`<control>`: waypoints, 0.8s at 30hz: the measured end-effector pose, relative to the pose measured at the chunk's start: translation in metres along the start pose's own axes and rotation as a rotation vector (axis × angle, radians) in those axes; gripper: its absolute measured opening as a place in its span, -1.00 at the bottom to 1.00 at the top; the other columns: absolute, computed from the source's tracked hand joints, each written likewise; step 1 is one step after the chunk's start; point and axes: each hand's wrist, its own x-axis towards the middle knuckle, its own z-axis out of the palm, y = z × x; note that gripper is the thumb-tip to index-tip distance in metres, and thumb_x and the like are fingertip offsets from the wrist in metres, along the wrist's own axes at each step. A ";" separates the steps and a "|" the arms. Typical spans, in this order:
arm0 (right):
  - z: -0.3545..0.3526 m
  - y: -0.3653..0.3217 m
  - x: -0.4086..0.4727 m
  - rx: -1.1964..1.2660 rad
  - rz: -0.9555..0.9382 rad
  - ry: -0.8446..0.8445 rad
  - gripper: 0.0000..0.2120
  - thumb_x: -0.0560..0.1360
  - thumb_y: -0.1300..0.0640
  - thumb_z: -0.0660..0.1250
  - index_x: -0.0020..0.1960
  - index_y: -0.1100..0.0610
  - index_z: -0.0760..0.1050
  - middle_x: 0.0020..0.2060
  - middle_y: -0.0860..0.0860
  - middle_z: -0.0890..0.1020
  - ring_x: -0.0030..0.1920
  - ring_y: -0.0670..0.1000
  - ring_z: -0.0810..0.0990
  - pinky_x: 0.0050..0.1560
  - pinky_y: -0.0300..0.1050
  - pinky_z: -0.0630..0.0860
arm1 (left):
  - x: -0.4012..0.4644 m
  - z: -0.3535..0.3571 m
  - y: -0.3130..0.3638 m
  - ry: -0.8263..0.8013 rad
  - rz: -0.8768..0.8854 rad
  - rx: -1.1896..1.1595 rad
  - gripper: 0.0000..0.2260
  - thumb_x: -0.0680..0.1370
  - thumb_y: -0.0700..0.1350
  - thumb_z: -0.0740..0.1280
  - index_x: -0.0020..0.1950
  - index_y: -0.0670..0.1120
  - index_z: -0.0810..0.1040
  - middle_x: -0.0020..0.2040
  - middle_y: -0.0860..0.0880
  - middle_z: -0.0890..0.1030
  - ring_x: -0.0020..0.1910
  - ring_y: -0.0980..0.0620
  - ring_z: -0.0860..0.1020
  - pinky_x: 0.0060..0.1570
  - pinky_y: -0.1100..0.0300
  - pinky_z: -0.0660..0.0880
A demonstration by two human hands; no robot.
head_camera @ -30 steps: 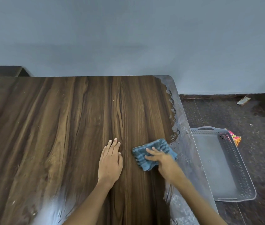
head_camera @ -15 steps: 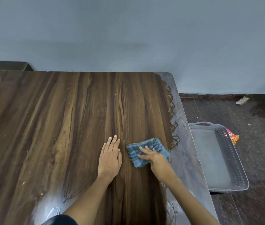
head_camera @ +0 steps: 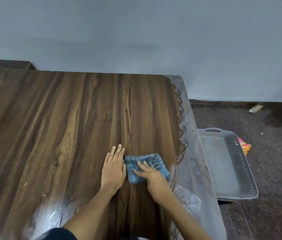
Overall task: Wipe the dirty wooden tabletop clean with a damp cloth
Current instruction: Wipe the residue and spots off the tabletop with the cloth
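Observation:
A dark wood-grain tabletop (head_camera: 59,127) fills the left and middle of the head view, with pale specks and a whitish smear near its front left. A folded blue cloth (head_camera: 151,161) lies flat on it near the right side. My right hand (head_camera: 151,175) presses down on the cloth with fingers spread over it. My left hand (head_camera: 113,168) rests flat on the wood, fingers together, its edge touching the cloth's left side. A grey dusty strip (head_camera: 194,161) with curved wipe marks runs along the table's right edge.
A grey plastic tray (head_camera: 247,172) with perforated walls sits on the dark floor just right of the table. A pink and orange wrapper (head_camera: 245,147) lies beyond it, and a small pale scrap (head_camera: 255,108) lies by the wall. The blue-grey wall stands behind the table.
My right hand has slid the cloth leftward across the wood until it meets my left hand. The left hand has stayed flat in place.

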 end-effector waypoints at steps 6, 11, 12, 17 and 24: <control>-0.050 0.042 0.002 0.060 0.134 0.156 -0.45 0.43 0.51 0.12 0.30 0.09 0.42 0.40 -0.08 0.27 0.46 -0.04 0.13 0.48 -0.14 -0.01 | -0.018 0.000 0.000 -0.001 -0.005 0.011 -0.50 0.57 -0.01 -0.12 0.42 -0.13 0.32 0.46 -0.04 0.29 0.47 0.00 0.18 0.41 0.08 0.08; -0.014 0.010 0.030 0.114 0.218 0.206 -0.48 0.48 0.45 0.12 0.34 0.04 0.37 0.46 -0.02 0.20 0.48 0.03 0.06 0.49 0.02 -0.04 | -0.034 -0.001 0.002 -0.008 -0.013 0.010 -0.53 0.57 -0.03 -0.06 0.39 -0.15 0.37 0.42 -0.07 0.36 0.43 -0.04 0.26 0.38 0.04 0.17; -0.003 0.004 0.016 0.119 0.141 0.147 -0.51 0.50 0.41 0.11 0.35 0.04 0.36 0.45 -0.04 0.19 0.48 -0.01 0.04 0.49 -0.04 -0.08 | -0.035 -0.001 0.001 -0.009 -0.011 0.009 -0.53 0.56 -0.03 -0.07 0.39 -0.15 0.36 0.42 -0.07 0.36 0.44 -0.04 0.25 0.38 0.03 0.17; -0.007 0.035 -0.059 0.114 -0.003 0.112 -0.51 0.42 0.49 0.17 0.23 0.08 0.50 0.30 -0.19 0.32 0.41 -0.14 0.17 0.49 -0.05 0.05 | -0.040 0.000 -0.001 -0.019 -0.007 0.028 -0.53 0.58 -0.02 -0.08 0.40 -0.14 0.35 0.43 -0.06 0.33 0.44 -0.02 0.22 0.38 0.05 0.16; -0.048 0.038 0.011 0.038 0.272 0.234 -0.48 0.43 0.51 0.14 0.29 0.11 0.43 0.42 0.03 0.25 0.47 0.08 0.13 0.48 0.00 0.03 | -0.053 0.000 0.001 -0.015 -0.024 0.042 -0.54 0.58 -0.03 -0.07 0.40 -0.14 0.35 0.43 -0.06 0.34 0.44 -0.01 0.20 0.37 0.03 0.17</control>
